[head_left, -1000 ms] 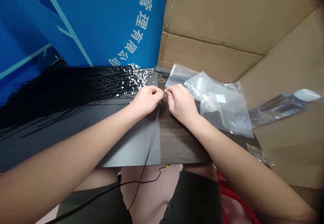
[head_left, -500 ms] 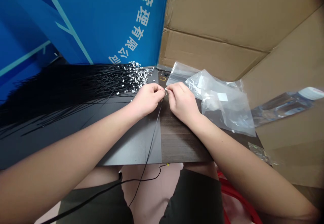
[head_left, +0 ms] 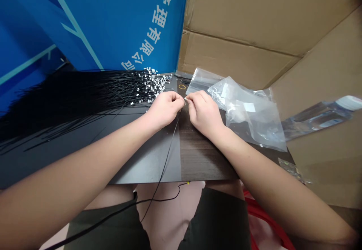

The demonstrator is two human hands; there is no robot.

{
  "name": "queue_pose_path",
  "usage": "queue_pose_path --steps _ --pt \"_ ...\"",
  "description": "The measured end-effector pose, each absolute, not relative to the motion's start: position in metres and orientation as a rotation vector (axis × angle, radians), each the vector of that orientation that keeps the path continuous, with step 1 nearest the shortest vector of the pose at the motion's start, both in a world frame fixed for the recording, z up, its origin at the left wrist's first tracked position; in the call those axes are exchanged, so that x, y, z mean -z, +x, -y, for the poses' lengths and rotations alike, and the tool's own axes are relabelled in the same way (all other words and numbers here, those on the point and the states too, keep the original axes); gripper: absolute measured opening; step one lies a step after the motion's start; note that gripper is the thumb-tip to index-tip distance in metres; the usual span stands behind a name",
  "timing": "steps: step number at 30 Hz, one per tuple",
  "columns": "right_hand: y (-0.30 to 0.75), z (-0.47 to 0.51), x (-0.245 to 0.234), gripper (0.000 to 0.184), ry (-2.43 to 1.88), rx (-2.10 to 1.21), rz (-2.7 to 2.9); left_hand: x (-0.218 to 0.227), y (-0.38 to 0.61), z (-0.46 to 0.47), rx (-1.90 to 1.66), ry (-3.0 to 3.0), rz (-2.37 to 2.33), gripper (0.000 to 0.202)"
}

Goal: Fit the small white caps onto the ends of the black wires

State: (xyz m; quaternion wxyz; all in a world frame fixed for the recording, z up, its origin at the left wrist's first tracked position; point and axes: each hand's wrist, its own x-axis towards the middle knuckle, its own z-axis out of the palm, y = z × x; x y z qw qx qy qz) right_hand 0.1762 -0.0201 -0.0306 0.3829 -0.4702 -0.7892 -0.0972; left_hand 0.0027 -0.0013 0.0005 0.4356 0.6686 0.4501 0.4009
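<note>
My left hand (head_left: 166, 108) is closed in a pinch on a thin black wire (head_left: 169, 152), which runs down from the fingertips over the table edge. Facing it, my right hand (head_left: 204, 112) pinches a tiny white piece (head_left: 185, 99), perhaps a connector, at the wire's upper end. The fingertips of both hands nearly meet, and they cover most of that end. Just behind my left hand lie the white connector ends (head_left: 155, 82) of a big bundle of black wires (head_left: 76, 91).
Clear plastic bags (head_left: 251, 120) lie right of my hands, near a water bottle (head_left: 319, 118) by the cardboard (head_left: 240, 12). A small bag of parts (head_left: 291, 169) is near the right edge. A thicker black cable (head_left: 113, 214) with a yellow tip crosses below the table.
Both hands keep almost the same pinch and place. The lower part of the hanging wire has swung slightly left.
</note>
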Motion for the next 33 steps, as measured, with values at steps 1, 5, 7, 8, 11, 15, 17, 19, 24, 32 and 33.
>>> queue_pose_path --steps 1,5,7,8,11,15,17,19,24,32,33 --pt "0.176 0.02 0.031 0.021 -1.196 0.242 2.01 -0.001 0.003 0.001 -0.995 1.666 -1.125 0.012" --pt "0.176 0.021 0.031 0.021 -1.186 0.216 2.0 -0.002 0.003 0.002 -0.994 1.683 -1.127 0.013" --pt "0.175 0.021 0.03 0.021 -1.184 0.208 1.995 -0.002 0.002 0.003 -0.992 1.689 -1.128 0.014" --pt "0.175 0.022 0.03 0.021 -1.181 0.206 1.994 -0.003 0.002 0.003 -0.989 1.691 -1.129 0.014" --pt "0.174 0.023 0.029 0.02 -1.168 0.208 1.99 -0.003 0.002 0.003 -0.984 1.702 -1.127 0.013" --pt "0.175 0.022 0.029 0.02 -1.166 0.219 1.981 -0.001 0.002 0.001 -0.985 1.709 -1.123 0.012" --pt "0.176 0.021 0.03 0.019 -1.161 0.226 1.967 0.001 0.002 -0.001 -0.989 1.706 -1.12 0.014" --pt "0.176 0.02 0.031 0.019 -1.149 0.238 1.951 0.004 0.002 -0.002 -0.993 1.691 -1.106 0.017" --pt "0.177 0.019 0.031 0.019 -1.166 0.217 1.942 0.007 0.004 -0.002 -0.954 1.655 -1.041 0.022" --pt "0.177 0.019 0.032 0.019 -1.174 0.238 1.949 0.008 0.004 -0.003 -1.001 1.65 -1.061 0.016" --pt "0.177 0.019 0.032 0.019 -1.181 0.233 1.952 0.008 0.003 -0.003 -1.003 1.653 -1.065 0.016"
